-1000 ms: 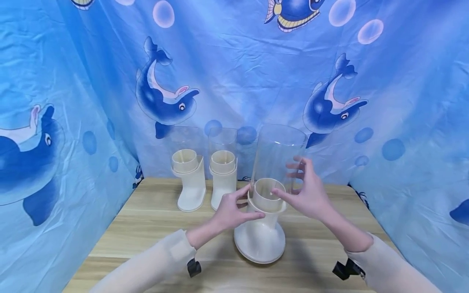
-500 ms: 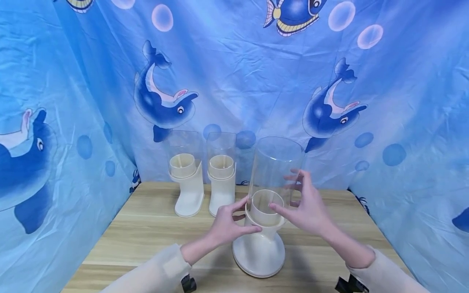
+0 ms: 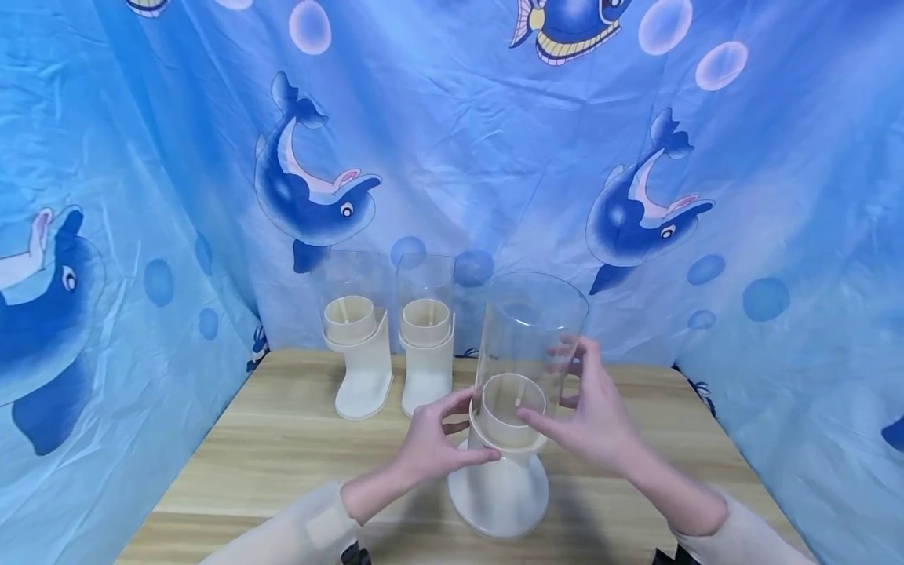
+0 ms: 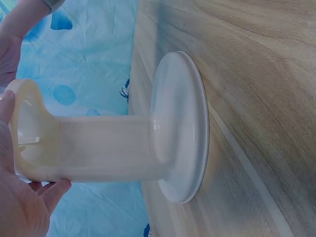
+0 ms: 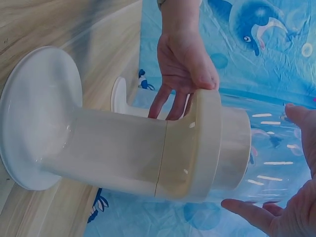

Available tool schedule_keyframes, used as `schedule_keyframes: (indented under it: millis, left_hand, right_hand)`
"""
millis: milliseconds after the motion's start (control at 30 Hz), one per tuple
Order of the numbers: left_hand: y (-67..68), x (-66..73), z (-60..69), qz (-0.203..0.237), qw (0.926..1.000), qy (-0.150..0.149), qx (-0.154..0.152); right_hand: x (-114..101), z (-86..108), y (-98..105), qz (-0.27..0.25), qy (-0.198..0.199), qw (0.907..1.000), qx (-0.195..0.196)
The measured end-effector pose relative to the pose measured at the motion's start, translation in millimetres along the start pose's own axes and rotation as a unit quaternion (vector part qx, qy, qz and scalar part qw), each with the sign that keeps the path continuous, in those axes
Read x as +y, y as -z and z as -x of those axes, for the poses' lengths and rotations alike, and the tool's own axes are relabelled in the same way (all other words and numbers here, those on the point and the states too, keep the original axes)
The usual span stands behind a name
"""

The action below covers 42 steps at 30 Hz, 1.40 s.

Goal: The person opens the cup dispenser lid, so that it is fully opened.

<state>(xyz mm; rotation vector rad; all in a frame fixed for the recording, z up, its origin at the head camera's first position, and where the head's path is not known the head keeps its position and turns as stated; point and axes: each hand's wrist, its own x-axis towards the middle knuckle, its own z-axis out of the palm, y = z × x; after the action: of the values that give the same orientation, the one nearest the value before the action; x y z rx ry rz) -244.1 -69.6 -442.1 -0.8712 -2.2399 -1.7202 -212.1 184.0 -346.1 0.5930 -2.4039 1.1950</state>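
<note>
A white stand (image 3: 497, 502) with a round base is on the wooden table, topped by a collar (image 5: 207, 148). Rising from the collar is a wide clear cylinder (image 3: 537, 314), with a white cup-like ring (image 3: 512, 408) around its lower end. My left hand (image 3: 431, 451) grips the collar from the left, thumb in front and fingers behind; the left wrist view also shows this hand (image 4: 22, 197) at the collar. On the right, my right hand (image 3: 593, 412) holds the clear cylinder, with its fingers showing through the plastic. Whether the cylinder is fully seated cannot be seen.
Two narrower white stands (image 3: 363, 377) (image 3: 427, 369) with clear tubes stand at the back left of the table (image 3: 282, 463). Behind and at both sides hangs a blue curtain (image 3: 452, 157) printed with dolphins.
Both hands keep their places on the collar and the cylinder. The stand, cylinder and hands sit slightly lower in the head view, while the background shifts little.
</note>
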Motion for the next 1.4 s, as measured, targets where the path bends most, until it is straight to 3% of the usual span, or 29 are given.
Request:
schedule_keyframes:
  millis: [200,333,467,633,767,967,1033,1200,1400]
  left_hand:
    - [-2.5,-1.1,-0.1,0.009,0.9999,-0.007,-0.008]
    - [2.1,-3.5,0.0,0.003,0.9997,-0.024,-0.001]
    - [7.6,-7.4,-7.3,-0.003,0.9987,-0.037,-0.035]
    - [11.0,-11.0,-12.2,0.007,0.9967,-0.023,-0.077]
    - [9.6,-9.8,-8.6,0.01,0.9974,-0.016,-0.069]
    - [7.6,-10.5,-15.3,-0.007,0.9962,-0.064,-0.059]
    - [8.1,-12.2,-16.2,-0.002,0.9961,-0.059,-0.066]
    - [5.3,-12.4,-13.0,0.033,0.9965,-0.01,-0.077]
    - [4.4,-8.3,-10.1,0.033,0.9969,0.009,-0.071]
  right_hand:
    - [6,1.9,3,0.01,0.025,0.9995,0.014]
    - [9,-2.1,3,0.008,0.039,0.9992,0.0]
    - [10,-3.3,3,0.001,0.041,0.9991,-0.011]
    - [15,0.4,0,-0.018,0.04,0.9988,-0.023]
    - [22,-1.1,0,-0.029,0.069,0.9968,-0.026]
    - [29,-9.2,5,-0.023,0.114,0.9932,-0.008]
    - [30,-9.7,5,-0.021,0.121,0.9924,0.003]
    - [34,-8.1,3,-0.024,0.135,0.9905,0.014]
    - [45,-9.2,1,-0.048,0.154,0.9869,0.006]
